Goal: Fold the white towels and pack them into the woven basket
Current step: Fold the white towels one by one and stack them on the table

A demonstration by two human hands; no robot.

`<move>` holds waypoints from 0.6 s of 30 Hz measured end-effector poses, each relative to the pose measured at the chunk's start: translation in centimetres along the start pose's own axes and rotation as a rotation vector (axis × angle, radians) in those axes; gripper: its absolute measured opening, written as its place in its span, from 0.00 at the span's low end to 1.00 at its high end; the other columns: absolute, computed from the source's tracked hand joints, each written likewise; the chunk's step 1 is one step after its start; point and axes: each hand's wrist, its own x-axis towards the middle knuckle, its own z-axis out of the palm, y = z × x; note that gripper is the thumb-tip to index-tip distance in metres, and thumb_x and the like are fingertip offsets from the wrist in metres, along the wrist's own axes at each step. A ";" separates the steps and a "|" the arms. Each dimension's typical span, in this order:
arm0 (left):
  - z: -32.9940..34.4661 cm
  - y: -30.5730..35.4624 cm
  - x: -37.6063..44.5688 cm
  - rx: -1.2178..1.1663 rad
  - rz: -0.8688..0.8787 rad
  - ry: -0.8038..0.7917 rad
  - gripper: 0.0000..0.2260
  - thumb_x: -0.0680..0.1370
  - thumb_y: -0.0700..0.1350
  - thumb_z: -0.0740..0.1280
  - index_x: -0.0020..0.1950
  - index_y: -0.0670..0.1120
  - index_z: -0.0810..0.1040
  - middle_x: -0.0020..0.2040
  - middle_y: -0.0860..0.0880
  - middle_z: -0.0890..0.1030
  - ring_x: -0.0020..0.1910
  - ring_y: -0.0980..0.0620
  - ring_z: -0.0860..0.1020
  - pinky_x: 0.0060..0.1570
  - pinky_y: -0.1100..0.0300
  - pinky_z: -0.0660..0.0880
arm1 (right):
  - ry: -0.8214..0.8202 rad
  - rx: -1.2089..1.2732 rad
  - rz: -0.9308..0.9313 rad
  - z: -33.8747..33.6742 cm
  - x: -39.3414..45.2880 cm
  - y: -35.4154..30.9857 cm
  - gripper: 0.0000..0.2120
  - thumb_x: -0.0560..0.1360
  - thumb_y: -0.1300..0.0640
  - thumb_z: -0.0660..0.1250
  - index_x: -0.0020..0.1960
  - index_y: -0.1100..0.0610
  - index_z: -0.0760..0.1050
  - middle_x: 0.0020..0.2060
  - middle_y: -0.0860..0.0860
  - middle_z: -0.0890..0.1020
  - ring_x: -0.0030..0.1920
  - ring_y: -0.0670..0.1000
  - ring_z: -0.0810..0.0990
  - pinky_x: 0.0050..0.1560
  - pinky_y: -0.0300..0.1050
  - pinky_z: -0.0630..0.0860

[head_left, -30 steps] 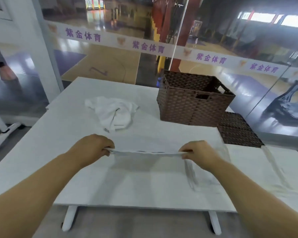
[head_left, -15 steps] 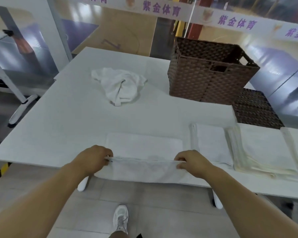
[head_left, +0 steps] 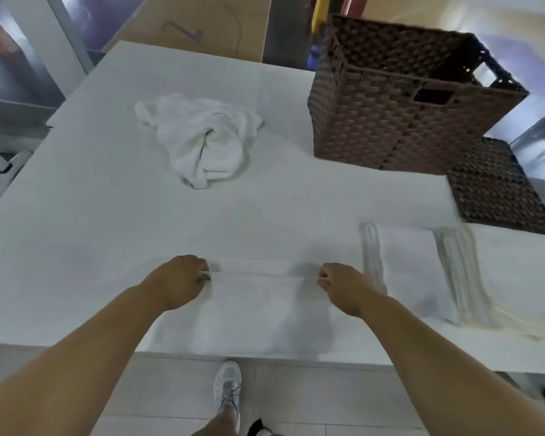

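Lighting is soft, even and fairly bright, with a cool cast. The white surface [head_left: 92, 215] appears washed out, with faint shadows beside the hands. Motion blur smears the upper right corner. Wide-angle distortion bends the surface edges and the basket [head_left: 390, 121].

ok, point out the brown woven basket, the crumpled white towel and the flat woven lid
brown woven basket [head_left: 390, 121], head view, front wall
crumpled white towel [head_left: 202, 136], head view, middle of the heap
flat brown woven lid [head_left: 497, 190], head view, top face
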 end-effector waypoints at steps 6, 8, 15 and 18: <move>0.5 -0.3 1.2 0.034 0.003 -0.002 0.11 0.79 0.53 0.59 0.54 0.48 0.76 0.51 0.50 0.77 0.49 0.50 0.75 0.47 0.59 0.71 | -0.022 -0.011 0.039 0.2 1.5 0.6 0.09 0.81 0.50 0.55 0.54 0.54 0.69 0.47 0.52 0.78 0.44 0.52 0.74 0.44 0.47 0.70; 0.3 -0.5 1.7 -0.008 -0.012 0.004 0.11 0.80 0.52 0.58 0.53 0.48 0.75 0.45 0.51 0.76 0.43 0.51 0.74 0.42 0.59 0.69 | -0.029 -0.005 0.043 -0.2 2.0 0.6 0.09 0.82 0.50 0.54 0.53 0.54 0.68 0.44 0.53 0.78 0.43 0.54 0.76 0.44 0.49 0.73; -0.7 -0.5 3.9 -0.023 -0.061 -0.055 0.09 0.80 0.52 0.56 0.50 0.49 0.71 0.44 0.50 0.75 0.43 0.48 0.76 0.42 0.57 0.72 | -0.053 -0.050 0.106 -1.1 4.6 -0.1 0.12 0.82 0.49 0.51 0.56 0.56 0.67 0.47 0.56 0.79 0.45 0.57 0.77 0.48 0.53 0.75; -0.7 -0.2 4.6 0.022 -0.084 -0.081 0.10 0.81 0.52 0.55 0.50 0.49 0.70 0.45 0.49 0.75 0.43 0.48 0.75 0.42 0.57 0.71 | -0.040 -0.040 0.146 -1.0 5.0 -0.3 0.13 0.82 0.47 0.52 0.56 0.56 0.67 0.46 0.56 0.79 0.45 0.57 0.78 0.48 0.52 0.76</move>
